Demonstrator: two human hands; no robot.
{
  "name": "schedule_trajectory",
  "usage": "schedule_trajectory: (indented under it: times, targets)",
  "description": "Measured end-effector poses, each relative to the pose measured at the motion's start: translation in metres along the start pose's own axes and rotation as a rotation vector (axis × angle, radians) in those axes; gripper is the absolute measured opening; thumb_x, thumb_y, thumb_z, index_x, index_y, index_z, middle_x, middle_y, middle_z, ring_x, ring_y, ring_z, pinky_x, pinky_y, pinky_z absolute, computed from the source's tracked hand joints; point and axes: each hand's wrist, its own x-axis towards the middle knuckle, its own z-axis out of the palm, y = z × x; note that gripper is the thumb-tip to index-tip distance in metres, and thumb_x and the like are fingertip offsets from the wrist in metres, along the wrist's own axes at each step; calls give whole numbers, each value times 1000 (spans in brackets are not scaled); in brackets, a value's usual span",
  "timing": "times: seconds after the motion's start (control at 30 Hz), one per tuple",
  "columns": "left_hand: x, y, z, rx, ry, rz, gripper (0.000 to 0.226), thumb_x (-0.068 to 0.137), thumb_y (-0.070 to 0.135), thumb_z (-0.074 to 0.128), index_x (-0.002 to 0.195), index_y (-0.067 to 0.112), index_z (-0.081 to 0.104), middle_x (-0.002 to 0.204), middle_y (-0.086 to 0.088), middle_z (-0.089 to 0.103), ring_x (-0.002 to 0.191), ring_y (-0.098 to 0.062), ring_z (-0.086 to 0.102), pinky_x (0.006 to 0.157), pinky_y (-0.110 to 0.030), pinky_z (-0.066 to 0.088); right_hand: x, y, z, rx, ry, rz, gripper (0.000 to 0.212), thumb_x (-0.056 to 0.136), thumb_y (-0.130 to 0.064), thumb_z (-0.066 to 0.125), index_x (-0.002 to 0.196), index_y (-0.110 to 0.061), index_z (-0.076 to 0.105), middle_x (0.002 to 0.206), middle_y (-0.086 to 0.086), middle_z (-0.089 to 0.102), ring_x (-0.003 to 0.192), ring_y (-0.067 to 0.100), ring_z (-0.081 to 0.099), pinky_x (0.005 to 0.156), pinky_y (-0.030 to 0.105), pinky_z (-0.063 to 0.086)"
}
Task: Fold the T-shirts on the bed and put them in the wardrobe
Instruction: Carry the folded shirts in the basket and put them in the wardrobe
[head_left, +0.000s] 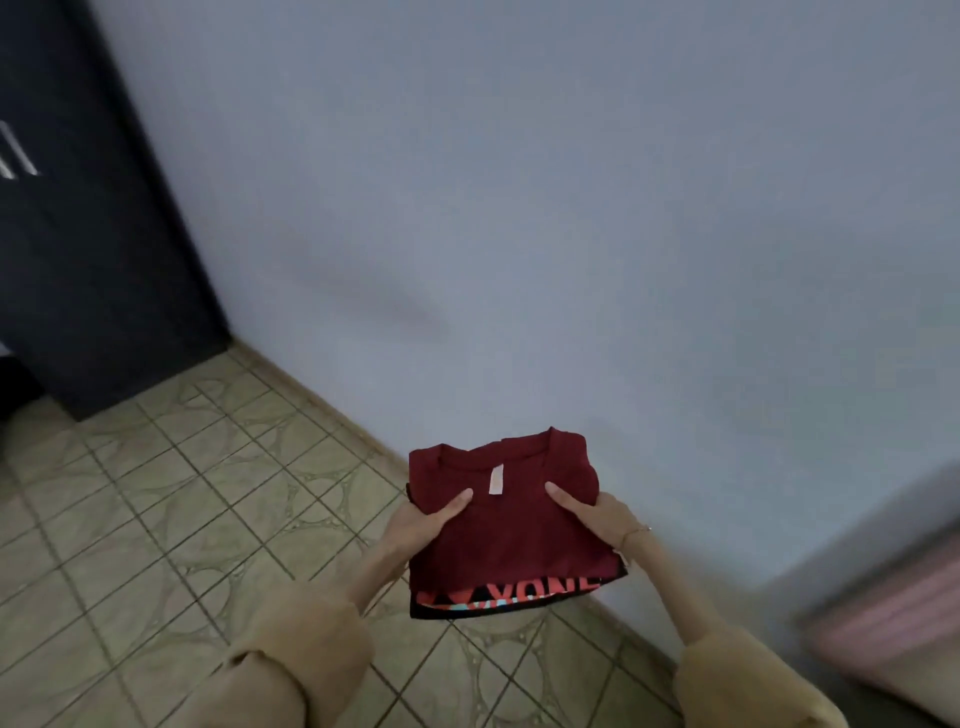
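Two folded shirts stacked, carried in front of me above the floor: dark red shirt (511, 514) on top, black shirt (511, 597) with orange lettering underneath. My left hand (423, 522) grips the stack's left edge, thumb on top; my right hand (597, 514) grips the right edge the same way, fingers hidden below. Soft, light cloth, probably floppy, and the layers could slide, so holding both sides with support under the bottom seems best. Beige patterned floor tiles (156, 519), plain pale wall (519, 208), dark wardrobe (78, 234) at far left, well apart. Blurred bed edge (883, 597) at right.
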Motion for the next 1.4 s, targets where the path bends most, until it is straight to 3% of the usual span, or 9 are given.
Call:
schedule_trajectory:
  times: [0.2, 0.37, 0.47, 0.6, 0.73, 0.83, 1.13, 1.3, 1.4]
  targets:
    - [30, -10, -109, -128, 255, -54, 55, 66, 57, 76, 107, 23, 65, 98, 7, 67, 94, -13, 62, 85, -25, 48, 69, -105, 81, -114, -187, -84, 70, 74, -69, 58, 123, -19, 60, 120, 5, 63, 110, 23, 58, 100, 36, 45]
    - [47, -18, -204, -248, 441, -62, 36, 67, 55, 77, 87, 28, 62, 84, 13, 64, 80, -6, 60, 68, -18, 46, 118, -196, 165, -215, -347, -176, 73, 74, -70, 57, 125, -18, 58, 123, 6, 62, 111, 23, 58, 100, 34, 44]
    - [62, -23, -269, -304, 589, -70, 34, 70, 53, 76, 87, 27, 62, 86, 8, 65, 86, -12, 61, 76, -22, 47, 149, -255, 230, -250, -445, -260, 75, 74, -69, 58, 131, -20, 53, 126, 5, 60, 113, 22, 57, 101, 32, 43]
    - [73, -29, -347, -314, 836, -86, 39, 73, 49, 76, 90, 15, 68, 87, 0, 69, 83, -15, 63, 75, -24, 48, 172, -331, 312, -263, -521, -383, 68, 76, -63, 62, 128, -20, 54, 122, 2, 63, 96, 14, 56, 82, 19, 42]
    - [73, -46, -435, -389, 1084, -88, 42, 77, 39, 75, 84, -1, 69, 79, -8, 71, 70, -17, 65, 54, -17, 48, 183, -401, 418, -322, -565, -506, 69, 78, -59, 62, 128, -13, 52, 121, 4, 63, 110, 20, 59, 95, 29, 46]
    - [68, -61, -485, -417, 1195, -118, 50, 78, 39, 74, 79, -11, 67, 75, -16, 70, 67, -23, 65, 53, -23, 48, 181, -437, 481, -346, -599, -559, 68, 80, -58, 62, 126, -8, 52, 120, 5, 63, 111, 20, 58, 94, 26, 45]
    - [62, -96, -690, -473, 1332, -178, 55, 79, 35, 75, 81, -19, 64, 81, -29, 68, 75, -38, 67, 66, -40, 53, 183, -566, 694, -470, -715, -620, 71, 80, -62, 58, 123, -7, 48, 118, 8, 61, 108, 23, 59, 83, 22, 43]
    - [64, -104, -812, -500, 1399, -211, 49, 76, 38, 76, 69, -8, 60, 68, -13, 63, 65, -25, 62, 63, -35, 51, 181, -650, 803, -497, -746, -660, 68, 79, -61, 60, 117, -6, 55, 114, 8, 63, 107, 23, 59, 88, 26, 46]
    - [75, -113, -881, -512, 1428, -245, 61, 76, 42, 76, 87, -16, 60, 87, -23, 64, 86, -35, 62, 79, -43, 52, 187, -696, 865, -492, -776, -700, 61, 79, -61, 60, 115, -12, 57, 112, 6, 65, 104, 21, 61, 87, 25, 45]
